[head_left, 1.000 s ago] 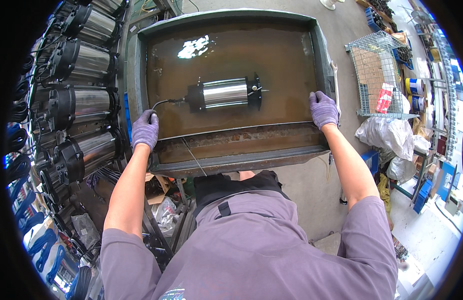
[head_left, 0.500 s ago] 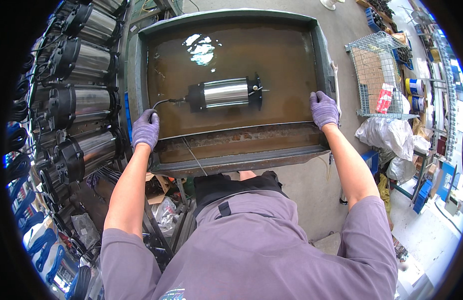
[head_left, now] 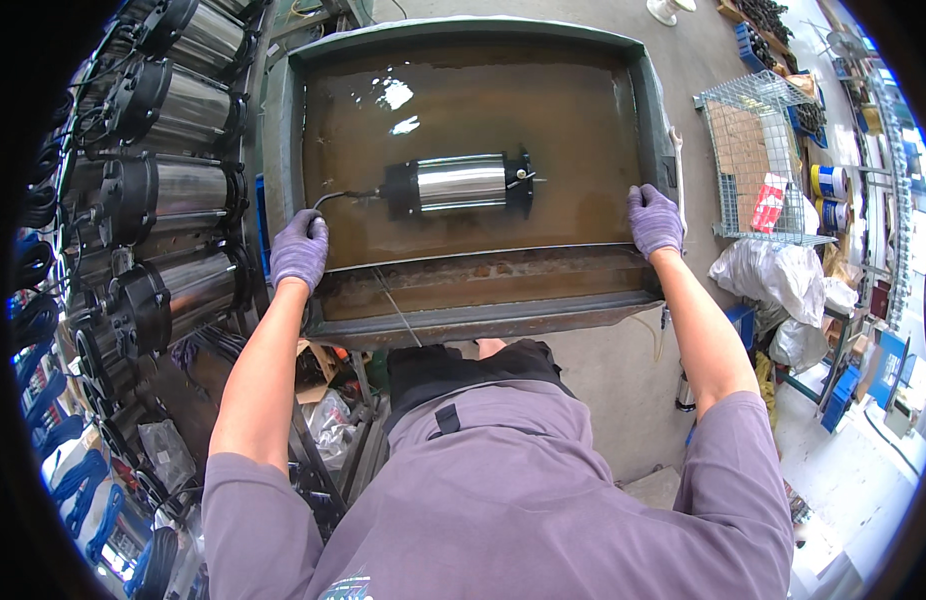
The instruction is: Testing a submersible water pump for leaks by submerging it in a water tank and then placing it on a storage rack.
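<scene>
A steel tank (head_left: 483, 333) of brown, murky water stands in front of me. Lying in the water is a cylindrical motor or pump (head_left: 462, 183) with a shiny metal body and black ends; a black cable runs from its left end toward my left hand. Both hands wear purple-grey gloves. My left hand (head_left: 300, 248) is closed over the tank's left side wall, beside the cable. My right hand (head_left: 655, 220) has its fingers curled over the right side wall, thumb toward the water. Neither hand touches the motor. The fingertips are partly hidden.
Several similar motors (head_left: 188, 195) stand on a rack at the left, with coiled blue cables (head_left: 58, 425) below. A wrench-like tool (head_left: 677, 165) lies along the tank's right rim. Farther right are a wire-mesh cage (head_left: 753, 150) and plastic bags (head_left: 773, 280).
The whole view has shifted slightly, so the tank and motor appear a little farther right. The bright reflection on the water has shrunk and broken up. Both hands keep their hold.
</scene>
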